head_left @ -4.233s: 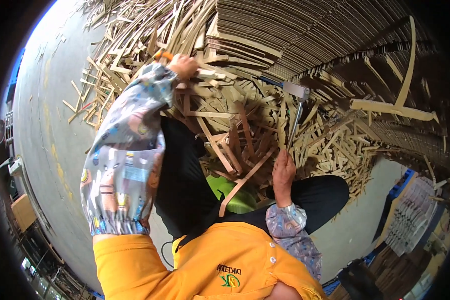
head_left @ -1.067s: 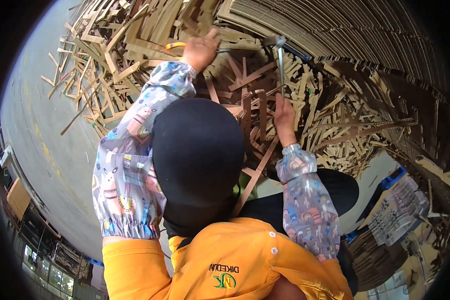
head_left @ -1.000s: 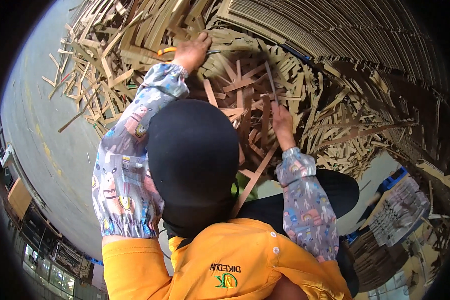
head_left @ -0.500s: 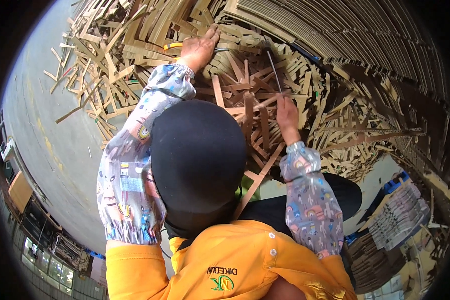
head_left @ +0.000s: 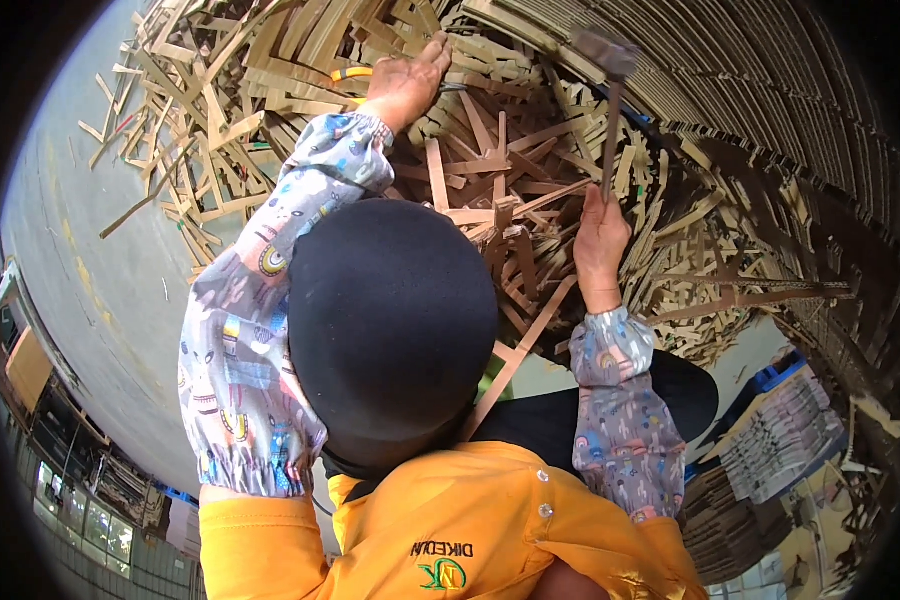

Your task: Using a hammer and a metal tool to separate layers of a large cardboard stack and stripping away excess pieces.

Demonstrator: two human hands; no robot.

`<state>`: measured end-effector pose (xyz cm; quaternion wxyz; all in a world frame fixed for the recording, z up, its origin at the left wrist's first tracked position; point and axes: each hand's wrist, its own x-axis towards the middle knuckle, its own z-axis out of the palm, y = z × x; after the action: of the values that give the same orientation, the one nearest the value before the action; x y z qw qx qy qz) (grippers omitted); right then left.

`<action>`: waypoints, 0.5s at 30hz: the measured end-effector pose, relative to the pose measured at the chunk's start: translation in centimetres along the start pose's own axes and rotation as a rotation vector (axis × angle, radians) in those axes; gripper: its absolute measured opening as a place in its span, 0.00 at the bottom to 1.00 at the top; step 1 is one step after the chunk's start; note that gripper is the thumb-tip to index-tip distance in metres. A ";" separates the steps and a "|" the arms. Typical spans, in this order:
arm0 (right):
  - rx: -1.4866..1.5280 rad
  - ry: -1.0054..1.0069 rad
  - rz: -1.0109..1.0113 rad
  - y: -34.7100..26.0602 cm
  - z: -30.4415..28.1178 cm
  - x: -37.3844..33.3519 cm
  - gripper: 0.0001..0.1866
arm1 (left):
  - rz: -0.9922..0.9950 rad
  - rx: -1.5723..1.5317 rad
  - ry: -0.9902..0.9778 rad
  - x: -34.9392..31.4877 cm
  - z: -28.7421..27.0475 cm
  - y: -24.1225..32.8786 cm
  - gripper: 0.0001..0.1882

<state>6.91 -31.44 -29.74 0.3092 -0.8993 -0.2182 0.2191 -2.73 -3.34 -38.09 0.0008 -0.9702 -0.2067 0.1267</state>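
Among cut cardboard strips, my left hand (head_left: 407, 88) lies over a tool with an orange and black handle (head_left: 350, 74). The handle shows on one side of the hand and a dark thin tip on the other. Its fingers reach forward onto the stacked cardboard strips (head_left: 485, 62); the palm side is hidden. To the right, my right hand (head_left: 601, 240) is closed round the thin shaft of a hammer (head_left: 610, 130). The hammer's grey head is raised at the top, slightly blurred, in front of the big cardboard stack.
Loose L-shaped cardboard offcuts (head_left: 210, 120) spread over the grey floor (head_left: 120, 290) at the left. A large stack of cardboard sheets (head_left: 760, 90) rises at the far right. More scraps (head_left: 710, 300) pile up beside my right forearm. Stacked sheets (head_left: 785, 430) stand on a blue pallet.
My right hand has moved right, and the hammer's head has swung up and right, off the strips. My left hand stays at nearly the same place by the orange-handled tool.
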 end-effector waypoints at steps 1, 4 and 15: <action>0.112 0.072 -0.090 -0.1 -0.1 -0.1 0.14 | -0.003 -0.002 -0.002 -0.1 0.0 0.0 0.35; -0.017 -0.053 0.004 7.5 2.0 2.6 0.18 | 0.027 -0.065 0.042 1.3 -0.1 1.1 0.36; -0.046 -0.030 -0.114 3.4 2.6 4.1 0.12 | 0.015 -0.050 0.061 1.0 0.9 1.0 0.33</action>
<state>9.70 -30.47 -34.88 0.2972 -0.8890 -0.2785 0.2094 -1.67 -3.91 -39.24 -0.0180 -0.9749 -0.2022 0.0919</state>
